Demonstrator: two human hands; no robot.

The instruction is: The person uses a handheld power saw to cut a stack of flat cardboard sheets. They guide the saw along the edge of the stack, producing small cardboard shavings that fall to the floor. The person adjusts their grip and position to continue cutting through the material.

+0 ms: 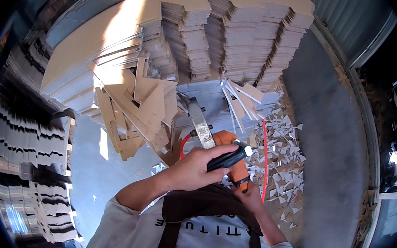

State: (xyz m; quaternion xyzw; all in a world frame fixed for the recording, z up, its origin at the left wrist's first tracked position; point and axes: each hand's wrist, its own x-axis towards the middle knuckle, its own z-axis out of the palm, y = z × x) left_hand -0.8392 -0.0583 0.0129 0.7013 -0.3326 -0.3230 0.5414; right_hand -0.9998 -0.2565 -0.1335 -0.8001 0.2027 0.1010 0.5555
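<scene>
An orange air-powered hand tool with a flat, worn metal bar is in front of my body. My left hand is closed around its black side handle. Lower and to the right, my right hand grips the rear end of the orange body; some of its fingers are hidden. A red hose curves beside the bar, left of the tool. Beyond the bar's tip, loose torn cardboard pieces lean against a tall stack of die-cut cardboard sheets with stepped, notched edges.
White and brown cardboard scraps litter the floor on the right, where a red line hangs past them. More cardboard stacks stand on the left. A grey wall panel and a door frame border the right side.
</scene>
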